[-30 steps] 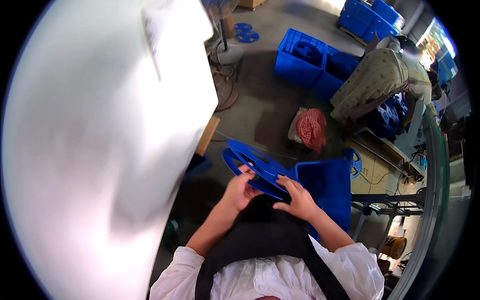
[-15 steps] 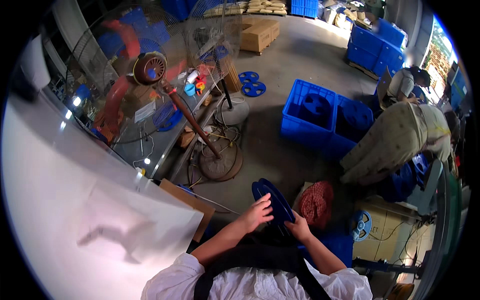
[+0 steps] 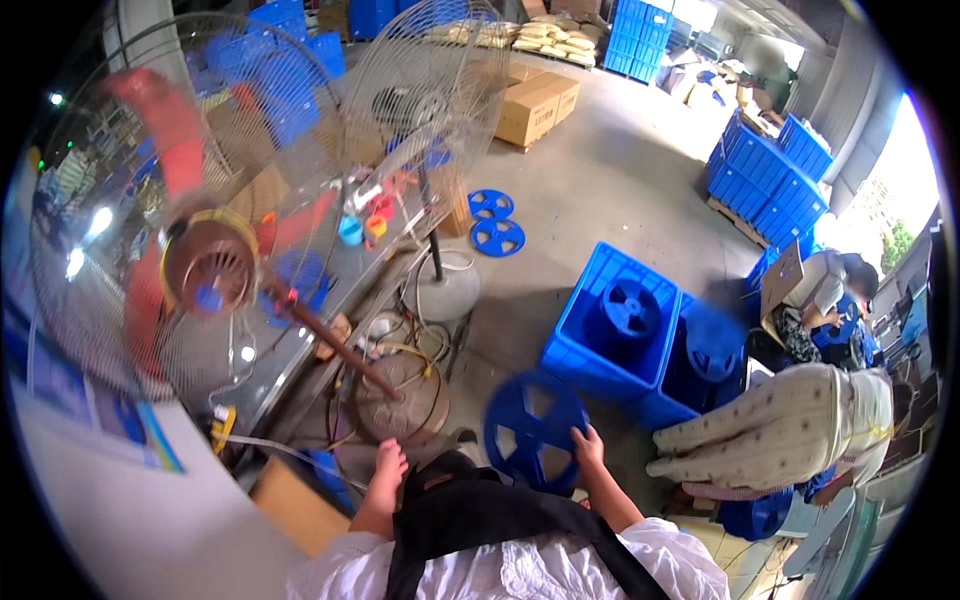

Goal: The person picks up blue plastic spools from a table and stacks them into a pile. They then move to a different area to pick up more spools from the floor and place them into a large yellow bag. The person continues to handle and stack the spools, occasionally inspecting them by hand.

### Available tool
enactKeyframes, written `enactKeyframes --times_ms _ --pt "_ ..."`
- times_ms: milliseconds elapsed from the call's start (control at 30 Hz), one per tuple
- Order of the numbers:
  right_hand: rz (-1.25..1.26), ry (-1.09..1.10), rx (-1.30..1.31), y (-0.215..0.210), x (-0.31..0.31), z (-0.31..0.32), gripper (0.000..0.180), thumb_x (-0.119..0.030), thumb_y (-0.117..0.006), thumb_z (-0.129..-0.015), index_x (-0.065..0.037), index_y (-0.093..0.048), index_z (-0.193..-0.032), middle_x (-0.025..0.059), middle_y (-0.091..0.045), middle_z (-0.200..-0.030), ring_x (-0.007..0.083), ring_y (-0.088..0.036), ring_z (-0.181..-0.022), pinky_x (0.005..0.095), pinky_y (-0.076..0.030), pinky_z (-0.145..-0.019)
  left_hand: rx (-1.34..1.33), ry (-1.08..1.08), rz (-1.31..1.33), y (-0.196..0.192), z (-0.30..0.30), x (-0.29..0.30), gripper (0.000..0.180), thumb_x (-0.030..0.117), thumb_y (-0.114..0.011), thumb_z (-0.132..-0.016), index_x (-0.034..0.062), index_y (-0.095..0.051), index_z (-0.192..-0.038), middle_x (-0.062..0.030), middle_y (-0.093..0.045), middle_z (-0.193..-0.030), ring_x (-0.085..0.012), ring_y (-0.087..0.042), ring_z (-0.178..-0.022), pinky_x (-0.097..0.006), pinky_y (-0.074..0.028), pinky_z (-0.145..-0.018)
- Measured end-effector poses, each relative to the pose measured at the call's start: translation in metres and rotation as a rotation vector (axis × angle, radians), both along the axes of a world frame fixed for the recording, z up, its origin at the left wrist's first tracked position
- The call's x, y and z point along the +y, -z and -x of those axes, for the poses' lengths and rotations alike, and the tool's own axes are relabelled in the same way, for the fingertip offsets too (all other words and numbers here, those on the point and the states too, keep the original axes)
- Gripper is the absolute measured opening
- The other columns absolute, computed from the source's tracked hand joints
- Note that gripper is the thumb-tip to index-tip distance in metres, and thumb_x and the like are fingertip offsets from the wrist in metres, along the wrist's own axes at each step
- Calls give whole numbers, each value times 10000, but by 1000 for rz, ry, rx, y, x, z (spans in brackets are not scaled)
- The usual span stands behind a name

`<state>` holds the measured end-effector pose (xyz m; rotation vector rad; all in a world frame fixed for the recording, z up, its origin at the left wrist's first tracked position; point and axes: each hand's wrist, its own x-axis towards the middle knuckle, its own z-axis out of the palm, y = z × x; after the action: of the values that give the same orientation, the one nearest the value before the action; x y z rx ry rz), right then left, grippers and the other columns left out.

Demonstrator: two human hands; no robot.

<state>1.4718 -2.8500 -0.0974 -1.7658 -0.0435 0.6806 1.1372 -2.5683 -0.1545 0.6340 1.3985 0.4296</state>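
Note:
My right hand (image 3: pixel 590 446) grips the rim of a blue plastic reel (image 3: pixel 538 418) at its right edge, fingers behind and thumb side toward me. The reel is a flat round flange with large cut-outs, its broad face turned toward me. My left hand (image 3: pixel 391 462) is away from the reel, to its left, in front of the brown fan stand; its fingers are loosely bent and hold nothing. Beyond the reel stands a blue crate (image 3: pixel 590 325) with a blue reel (image 3: pixel 630 308) inside. Beside it, a second crate holds another blurred blue reel (image 3: pixel 714 345).
A large caged fan (image 3: pixel 210 262) and its round base (image 3: pixel 400 400) stand at left, with cables on the floor. Blue reels (image 3: pixel 497 237) lie flat farther off, near a cardboard box (image 3: pixel 530 110). One co-worker (image 3: pixel 770 420) bends over at right; another person (image 3: pixel 825 300) sits behind.
My left hand has let go of the reel's side and moved left. The reel now faces me broadside in my right hand. My view has turned toward the crates.

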Motion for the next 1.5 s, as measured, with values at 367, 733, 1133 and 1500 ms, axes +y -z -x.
enactKeyframes --times_ms 367,733,1133,1500 --pt "-270 1431 72 10 -45 -180 360 -271 -415 -987 -63 -432 -1280 129 -586 -1072 252 -571 -715 336 -449 -450 48 313 65 -25 -186 191 282 163 -518 -884 148 -513 -1166 -22 -560 -910 -153 -542 -657 -278 -426 -500" --pt "-270 1332 296 72 224 -454 378 -270 -527 -935 3 -480 -1192 143 -604 -1044 282 -607 -756 384 -522 -545 144 834 -76 -44 -571 365 326 161 -517 -868 108 -526 -1189 -16 -572 -901 -135 -528 -676 -284 -433 -510" --pt "-770 -235 457 -135 686 -709 282 -158 -468 -972 -41 -442 -1228 95 -578 -1090 213 -584 -939 354 -479 -839 494 986 -1620 -203 -900 460 559 109 -662 -713 25 -425 -1212 -185 -570 -1131 -354 -502 -1164 -437 -376 -998" --pt "-479 -1162 337 -177 916 -833 614 -490 -374 -971 -39 -323 -1385 152 -502 -1296 266 -540 -1133 390 -447 -940 723 284 -1479 -199 -985 633 328 64 -588 -721 50 -517 -1041 -123 -612 -776 -325 -614 -624 -429 -478 -537"
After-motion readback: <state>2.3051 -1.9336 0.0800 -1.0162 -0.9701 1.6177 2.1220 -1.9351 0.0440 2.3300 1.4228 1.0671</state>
